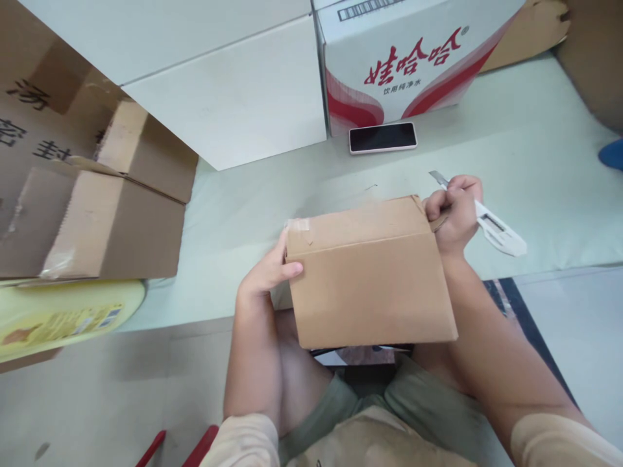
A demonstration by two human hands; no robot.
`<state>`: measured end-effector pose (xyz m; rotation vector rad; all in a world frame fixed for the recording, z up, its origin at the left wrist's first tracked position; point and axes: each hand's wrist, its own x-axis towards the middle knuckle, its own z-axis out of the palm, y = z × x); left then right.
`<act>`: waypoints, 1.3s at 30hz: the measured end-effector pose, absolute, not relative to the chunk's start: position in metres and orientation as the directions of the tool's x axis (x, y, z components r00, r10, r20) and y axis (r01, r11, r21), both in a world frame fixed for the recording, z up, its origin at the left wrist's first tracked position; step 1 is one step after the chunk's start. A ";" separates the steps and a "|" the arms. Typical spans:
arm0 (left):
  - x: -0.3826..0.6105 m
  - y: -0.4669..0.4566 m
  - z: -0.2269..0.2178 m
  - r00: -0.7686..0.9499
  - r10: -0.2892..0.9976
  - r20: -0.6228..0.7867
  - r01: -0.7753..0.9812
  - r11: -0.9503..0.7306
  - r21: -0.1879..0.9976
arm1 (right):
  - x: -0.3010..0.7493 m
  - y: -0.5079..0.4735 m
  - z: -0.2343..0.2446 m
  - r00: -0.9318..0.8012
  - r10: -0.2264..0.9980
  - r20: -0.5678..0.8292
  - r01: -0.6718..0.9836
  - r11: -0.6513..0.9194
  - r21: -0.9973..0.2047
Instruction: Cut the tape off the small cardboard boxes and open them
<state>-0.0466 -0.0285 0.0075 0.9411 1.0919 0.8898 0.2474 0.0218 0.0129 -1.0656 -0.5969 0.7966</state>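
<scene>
A small brown cardboard box (370,285) is held tilted over the table's near edge, above my lap. My left hand (270,266) grips its left end, thumb on the near face and the other fingers hidden behind. A strip of clear tape (298,225) shows at its upper left corner. In my right hand (457,211) is a white utility knife (503,235), its blade out and pointing up and left, away from the box. Fingers of that same hand touch a flap at the box's right end.
A phone (383,138) lies on the pale green tabletop (233,201), before a red-and-white carton (403,71). White boxes (243,91) stand behind. Brown cartons (131,220) and a yellow container (73,314) are at the left. A blue object (611,154) shows at the right edge.
</scene>
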 end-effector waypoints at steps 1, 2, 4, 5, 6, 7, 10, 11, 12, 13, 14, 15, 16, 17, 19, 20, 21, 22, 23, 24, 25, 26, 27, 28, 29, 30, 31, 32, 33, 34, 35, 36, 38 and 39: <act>-0.046 -0.029 0.008 0.215 0.919 -0.332 -0.123 0.363 0.924 | 0.248 0.023 0.011 0.605 0.795 0.053 -0.262 0.261 -0.929; -0.046 -0.029 0.008 0.191 0.916 -0.352 -0.132 0.379 0.916 | 0.248 0.024 0.009 0.629 0.775 0.059 -0.235 0.263 -0.936; -0.045 -0.030 0.011 0.061 0.924 -0.377 -0.198 0.382 0.903 | 0.250 0.025 0.005 0.662 0.741 0.108 -0.145 0.268 -0.952; -0.045 -0.030 0.013 -0.018 0.921 -0.389 -0.236 0.374 0.897 | 0.250 0.025 0.003 0.653 0.744 0.144 -0.095 0.268 -0.959; -0.044 -0.030 0.015 -0.095 0.910 -0.403 -0.268 0.366 0.891 | 0.251 0.024 0.001 0.628 0.758 0.176 -0.053 0.267 -0.962; -0.043 -0.029 0.018 -0.158 0.893 -0.422 -0.293 0.366 0.883 | 0.252 0.023 0.000 0.593 0.781 0.198 -0.026 0.264 -0.964; -0.040 -0.026 0.026 -0.252 0.845 -0.472 -0.352 0.374 0.858 | 0.253 0.020 -0.002 0.477 0.857 0.194 -0.032 0.238 -0.971; -0.040 -0.024 0.027 -0.275 0.840 -0.467 -0.364 0.359 0.859 | 0.254 0.020 -0.003 0.441 0.878 0.184 -0.045 0.227 -0.973; -0.041 -0.021 0.027 -0.306 0.841 -0.447 -0.372 0.327 0.869 | 0.254 0.019 -0.005 0.400 0.900 0.174 -0.059 0.215 -0.975; -0.042 -0.018 0.026 -0.347 0.843 -0.412 -0.372 0.280 0.885 | 0.254 0.019 -0.006 0.353 0.921 0.166 -0.071 0.204 -0.976; -0.043 -0.015 0.025 -0.389 0.845 -0.366 -0.363 0.225 0.904 | 0.255 0.019 -0.008 0.301 0.940 0.162 -0.077 0.193 -0.978; -0.045 -0.013 0.023 -0.422 0.848 -0.320 -0.347 0.175 0.921 | 0.255 0.019 -0.009 0.248 0.955 0.162 -0.070 0.184 -0.980; -0.047 -0.011 0.020 -0.437 0.854 -0.283 -0.332 0.139 0.933 | 0.255 0.018 -0.010 0.200 0.966 0.165 -0.043 0.177 -0.983; -0.048 -0.009 0.018 -0.429 0.865 -0.261 -0.320 0.124 0.939 | 0.255 0.017 -0.011 0.165 0.972 0.168 0.002 0.170 -0.985; -0.048 -0.009 0.015 -0.386 0.883 -0.265 -0.316 0.143 0.938 | 0.253 0.016 -0.012 0.128 0.978 0.167 0.122 0.152 -0.981; -0.048 -0.010 0.015 -0.363 0.887 -0.286 -0.325 0.167 0.931 | 0.252 0.015 -0.012 0.119 0.979 0.165 0.176 0.143 -0.974; -0.047 -0.011 0.015 -0.347 0.886 -0.307 -0.338 0.188 0.922 | 0.250 0.014 -0.011 0.112 0.980 0.163 0.215 0.137 -0.967; -0.045 -0.012 0.015 -0.342 0.883 -0.322 -0.352 0.197 0.915 | 0.249 0.014 -0.011 0.105 0.981 0.162 0.236 0.134 -0.962; -0.044 -0.013 0.016 -0.346 0.880 -0.327 -0.363 0.196 0.911 | 0.248 0.014 -0.010 0.096 0.982 0.162 0.244 0.135 -0.960; -0.043 -0.014 0.017 -0.351 0.878 -0.327 -0.371 0.190 0.909 | 0.247 0.014 -0.009 0.091 0.983 0.161 0.245 0.134 -0.960; -0.042 -0.014 0.018 -0.350 0.878 -0.326 -0.375 0.187 0.908 | 0.246 0.015 -0.009 0.095 0.983 0.157 0.241 0.130 -0.962; -0.041 -0.015 0.018 -0.347 0.880 -0.323 -0.375 0.186 0.908 | 0.246 0.015 -0.008 0.108 0.983 0.149 0.233 0.120 -0.965; -0.041 -0.015 0.019 -0.337 0.884 -0.323 -0.373 0.190 0.908 | 0.246 0.016 -0.007 0.127 0.982 0.138 0.222 0.107 -0.969; -0.041 -0.015 0.019 -0.319 0.889 -0.327 -0.370 0.201 0.907 | 0.247 0.017 -0.007 0.144 0.982 0.123 0.202 0.093 -0.975; -0.041 -0.016 0.020 -0.297 0.895 -0.333 -0.367 0.215 0.905 | 0.247 0.017 -0.006 0.151 0.983 0.105 0.177 0.077 -0.981; -0.040 -0.016 0.020 -0.278 0.899 -0.337 -0.362 0.227 0.904 | 0.249 0.018 -0.006 0.144 0.986 0.084 0.148 0.063 -0.987; -0.040 -0.017 0.020 -0.265 0.903 -0.337 -0.358 0.232 0.904 | 0.250 0.019 -0.006 0.124 0.990 0.063 0.121 0.048 -0.992; -0.040 -0.017 0.020 -0.260 0.906 -0.334 -0.355 0.232 0.906 | 0.252 0.019 -0.007 0.094 0.995 0.043 0.099 0.033 -0.995; -0.040 -0.017 0.020 -0.256 0.908 -0.332 -0.353 0.232 0.907 | 0.254 0.020 -0.008 0.062 0.998 0.027 0.085 0.022 -0.996; -0.040 -0.017 0.020 -0.255 0.909 -0.328 -0.349 0.230 0.909 | 0.255 0.021 -0.009 0.035 0.999 0.018 0.077 0.015 -0.997; -0.039 -0.017 0.020 -0.252 0.911 -0.327 -0.344 0.231 0.910 | 0.256 0.021 -0.011 0.022 1.000 0.017 0.076 0.015 -0.997; -0.039 -0.017 0.020 -0.247 0.912 -0.327 -0.341 0.234 0.910 | 0.257 0.021 -0.012 0.020 1.000 0.020 0.082 0.019 -0.996; -0.038 -0.016 0.020 -0.231 0.914 -0.334 -0.341 0.246 0.907 | 0.258 0.022 -0.014 0.040 0.999 0.031 0.119 0.026 -0.993; -0.038 -0.016 0.020 -0.228 0.914 -0.335 -0.345 0.246 0.906 | 0.257 0.022 -0.014 0.060 0.998 0.033 0.145 0.024 -0.989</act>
